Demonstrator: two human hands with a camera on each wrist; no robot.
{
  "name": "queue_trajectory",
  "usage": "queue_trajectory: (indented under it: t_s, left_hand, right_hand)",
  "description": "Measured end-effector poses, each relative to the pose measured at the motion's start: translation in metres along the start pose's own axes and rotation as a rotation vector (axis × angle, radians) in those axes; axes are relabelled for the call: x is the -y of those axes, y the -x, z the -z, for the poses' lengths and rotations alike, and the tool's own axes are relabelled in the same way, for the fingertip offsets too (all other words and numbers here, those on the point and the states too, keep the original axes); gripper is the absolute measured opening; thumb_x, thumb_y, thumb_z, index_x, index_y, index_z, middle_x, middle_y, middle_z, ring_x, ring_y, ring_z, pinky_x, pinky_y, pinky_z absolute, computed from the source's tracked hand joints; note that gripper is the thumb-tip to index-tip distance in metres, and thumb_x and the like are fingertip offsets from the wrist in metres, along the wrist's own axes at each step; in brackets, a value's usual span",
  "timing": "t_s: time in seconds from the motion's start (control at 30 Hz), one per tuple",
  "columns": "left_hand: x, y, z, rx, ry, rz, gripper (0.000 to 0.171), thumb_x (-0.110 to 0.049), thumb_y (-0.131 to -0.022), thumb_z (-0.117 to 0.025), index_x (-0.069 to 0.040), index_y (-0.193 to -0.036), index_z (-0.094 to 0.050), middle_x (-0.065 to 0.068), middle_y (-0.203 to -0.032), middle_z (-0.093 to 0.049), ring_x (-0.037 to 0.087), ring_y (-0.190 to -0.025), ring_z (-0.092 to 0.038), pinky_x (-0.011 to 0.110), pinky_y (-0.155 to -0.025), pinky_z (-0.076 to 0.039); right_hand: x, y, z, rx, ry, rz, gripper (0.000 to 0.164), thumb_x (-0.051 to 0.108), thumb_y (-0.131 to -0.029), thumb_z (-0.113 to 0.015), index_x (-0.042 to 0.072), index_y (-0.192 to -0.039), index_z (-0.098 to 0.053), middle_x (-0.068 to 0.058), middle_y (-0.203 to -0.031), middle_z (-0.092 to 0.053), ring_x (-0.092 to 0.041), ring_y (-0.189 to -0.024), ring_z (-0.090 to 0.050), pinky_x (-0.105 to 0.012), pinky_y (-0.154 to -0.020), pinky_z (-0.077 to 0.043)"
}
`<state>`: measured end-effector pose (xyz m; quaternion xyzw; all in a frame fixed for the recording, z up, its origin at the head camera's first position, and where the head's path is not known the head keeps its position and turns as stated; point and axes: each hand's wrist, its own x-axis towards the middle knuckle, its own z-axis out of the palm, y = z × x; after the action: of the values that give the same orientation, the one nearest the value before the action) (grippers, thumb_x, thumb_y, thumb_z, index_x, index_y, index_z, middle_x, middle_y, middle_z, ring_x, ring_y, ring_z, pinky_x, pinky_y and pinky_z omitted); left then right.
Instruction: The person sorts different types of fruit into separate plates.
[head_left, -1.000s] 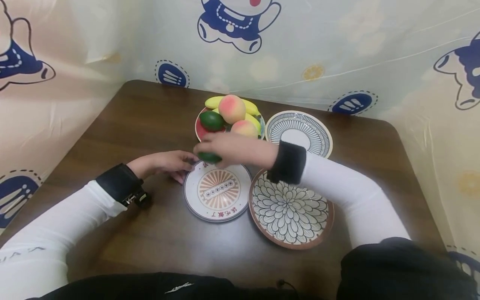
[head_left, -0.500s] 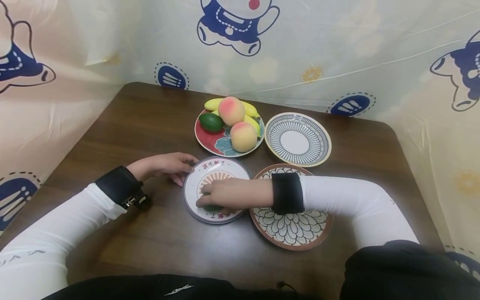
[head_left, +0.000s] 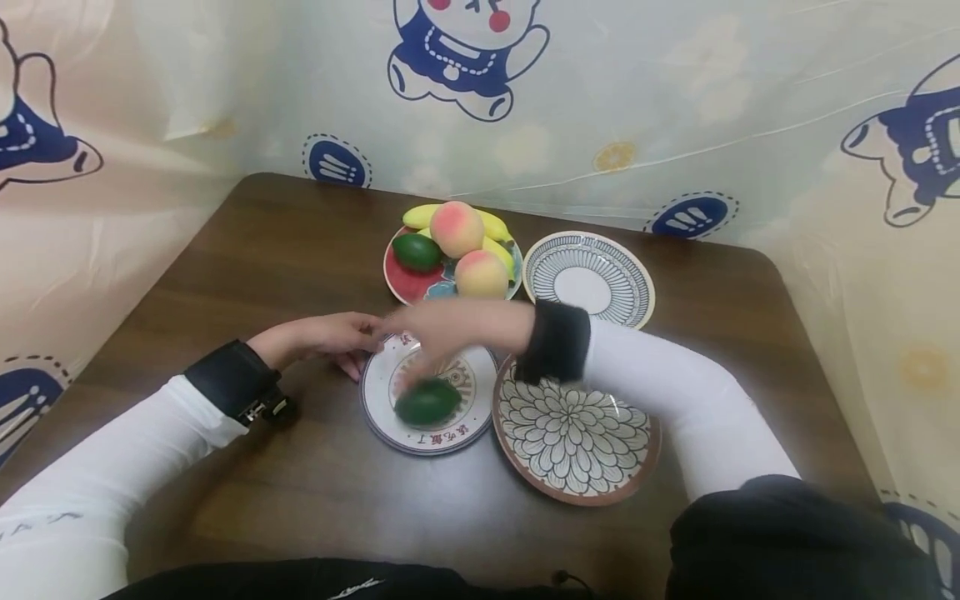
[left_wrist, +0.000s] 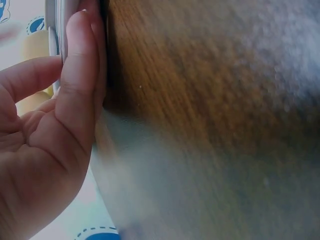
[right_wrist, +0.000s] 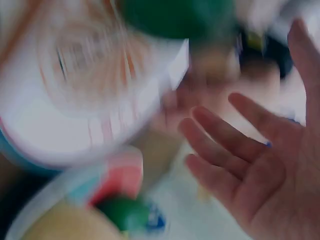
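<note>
A dark green avocado (head_left: 427, 402) lies on the white plate (head_left: 459, 429) with an orange sunburst pattern and red characters. The plate's doubled rim suggests a stack. My left hand (head_left: 330, 335) holds the plate's left edge; in the left wrist view its thumb (left_wrist: 81, 37) and a finger meet at the rim. Blurred by motion, my right hand (head_left: 438, 329) hovers above the plate's far side, holding nothing. Its fingers (right_wrist: 215, 145) are spread and relaxed in the right wrist view, apart from the avocado.
Behind stands a red and blue plate (head_left: 401, 283) with bananas (head_left: 495, 225), two peaches (head_left: 457, 229) and another avocado (head_left: 417, 252). A striped plate (head_left: 633, 292) is back right; a brown-rimmed petal plate (head_left: 592, 467) adjoins the white one on the dark wooden table (head_left: 300, 500).
My right hand brought the avocado toward me over the white plate, let it go there, and moved back away from it. The left hand stayed at the plate's edge.
</note>
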<state>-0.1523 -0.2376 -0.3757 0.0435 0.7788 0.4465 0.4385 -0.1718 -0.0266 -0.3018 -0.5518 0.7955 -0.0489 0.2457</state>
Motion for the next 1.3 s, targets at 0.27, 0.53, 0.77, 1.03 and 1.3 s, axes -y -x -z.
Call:
queue_trajectory:
  t_s: [0.27, 0.53, 0.77, 1.03, 1.3]
  left_hand:
    - [-0.002, 0.002, -0.005, -0.017, -0.001, -0.002, 0.057, -0.013, -0.102, -0.046, 0.008, -0.15, -0.024, 0.001, -0.08, -0.059, 0.006, -0.061, -0.06, 0.021, -0.061, -0.056]
    - [-0.002, 0.004, -0.006, -0.021, 0.003, -0.012, 0.057, -0.013, -0.102, -0.048, 0.008, -0.149, -0.026, 0.006, -0.093, -0.06, 0.008, -0.067, -0.061, 0.022, -0.064, -0.057]
    - [-0.003, 0.005, -0.006, -0.014, 0.003, -0.021, 0.056, -0.013, -0.102, -0.048, 0.008, -0.149, -0.027, 0.005, -0.092, -0.06, 0.008, -0.066, -0.062, 0.021, -0.063, -0.057]
    - [0.002, 0.006, -0.008, -0.014, 0.0, -0.01, 0.055, -0.014, -0.102, -0.049, 0.006, -0.149, -0.029, 0.007, -0.095, -0.061, 0.009, -0.069, -0.063, 0.023, -0.065, -0.057]
    - [-0.001, 0.006, -0.005, -0.031, -0.034, -0.011, 0.055, -0.016, -0.102, -0.049, 0.005, -0.148, -0.03, 0.007, -0.096, -0.061, 0.01, -0.069, -0.063, 0.023, -0.065, -0.057]
  right_hand:
    - [-0.045, -0.061, 0.041, -0.262, 0.301, -0.337, 0.074, 0.033, -0.092, -0.067, 0.011, -0.154, -0.032, -0.01, -0.155, -0.039, -0.022, -0.145, -0.037, -0.03, -0.118, -0.037]
    - [-0.063, -0.084, 0.023, -0.169, 0.614, -0.481, 0.061, 0.029, -0.094, -0.06, 0.006, -0.148, -0.043, -0.009, -0.148, -0.052, -0.028, -0.139, -0.045, -0.042, -0.126, -0.021]
    - [-0.072, -0.088, 0.017, -0.183, 0.583, -0.437, 0.052, 0.025, -0.095, -0.063, 0.011, -0.143, -0.05, -0.006, -0.139, -0.06, -0.022, -0.131, -0.054, -0.04, -0.122, -0.03]
    - [-0.068, -0.096, -0.001, -0.214, 0.605, -0.414, 0.044, 0.01, -0.103, -0.048, 0.011, -0.147, -0.045, -0.01, -0.14, -0.053, -0.025, -0.127, -0.053, -0.035, -0.107, -0.049]
    - [-0.056, -0.072, 0.027, -0.25, 0.479, -0.368, 0.056, 0.012, -0.099, -0.057, 0.012, -0.152, -0.038, -0.014, -0.151, -0.046, -0.027, -0.139, -0.046, -0.035, -0.114, -0.043]
